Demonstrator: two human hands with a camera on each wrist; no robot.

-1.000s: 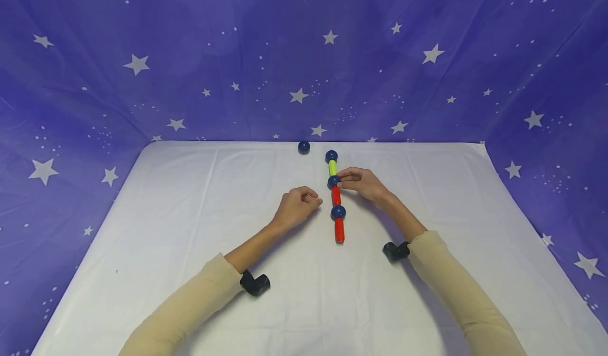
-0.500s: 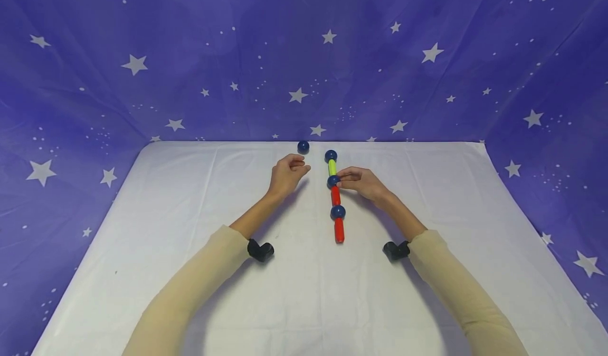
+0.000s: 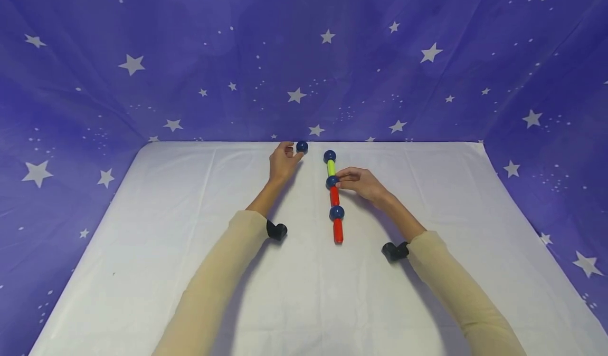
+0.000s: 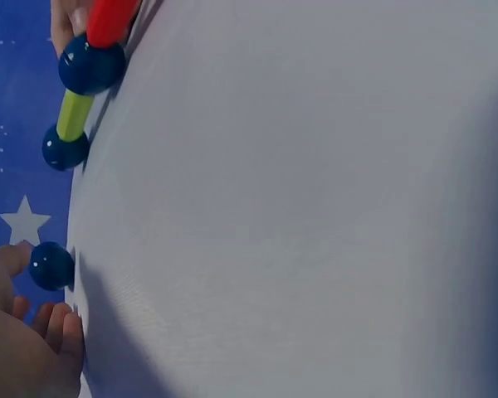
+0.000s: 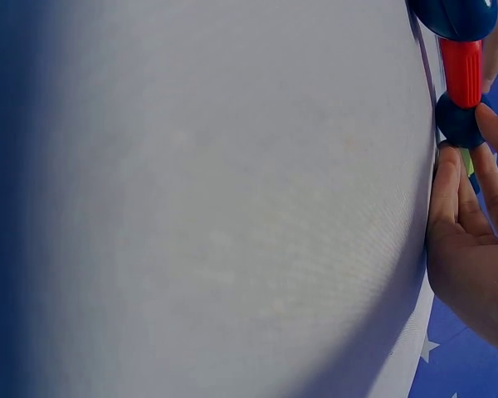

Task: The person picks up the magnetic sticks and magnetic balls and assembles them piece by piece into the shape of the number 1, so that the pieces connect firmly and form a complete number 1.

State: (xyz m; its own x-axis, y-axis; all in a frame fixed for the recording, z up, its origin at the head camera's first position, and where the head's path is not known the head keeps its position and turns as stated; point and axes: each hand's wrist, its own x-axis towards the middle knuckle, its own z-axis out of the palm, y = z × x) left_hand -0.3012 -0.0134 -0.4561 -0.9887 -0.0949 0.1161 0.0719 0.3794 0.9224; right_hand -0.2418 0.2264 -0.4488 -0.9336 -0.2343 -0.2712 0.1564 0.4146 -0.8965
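A straight chain of blue balls and short rods lies on the white table. From its far end come a blue ball point(image 3: 330, 156), a yellow-green rod point(image 3: 331, 168), a middle blue ball point(image 3: 331, 182), a red rod point(image 3: 334, 196), another blue ball point(image 3: 336, 212) and a red rod point(image 3: 338, 231) nearest me. My right hand point(image 3: 363, 183) pinches the middle ball, seen also in the right wrist view point(image 5: 460, 123). Beside the loose blue ball point(image 4: 51, 266) at the back edge is my left hand point(image 3: 283, 164). Its thumb and fingers are spread about that ball, and whether they touch it is unclear.
The white cloth-covered table point(image 3: 266, 298) ends at a purple star-printed backdrop point(image 3: 247, 55) behind and at both sides. Black wrist cameras stick out from both sleeves, one on the left point(image 3: 277, 231) and one on the right point(image 3: 394, 251).
My left hand has moved forward from beside the chain's middle to the loose ball at the back. The right hand stays at the middle ball, and the chain lies where it was.
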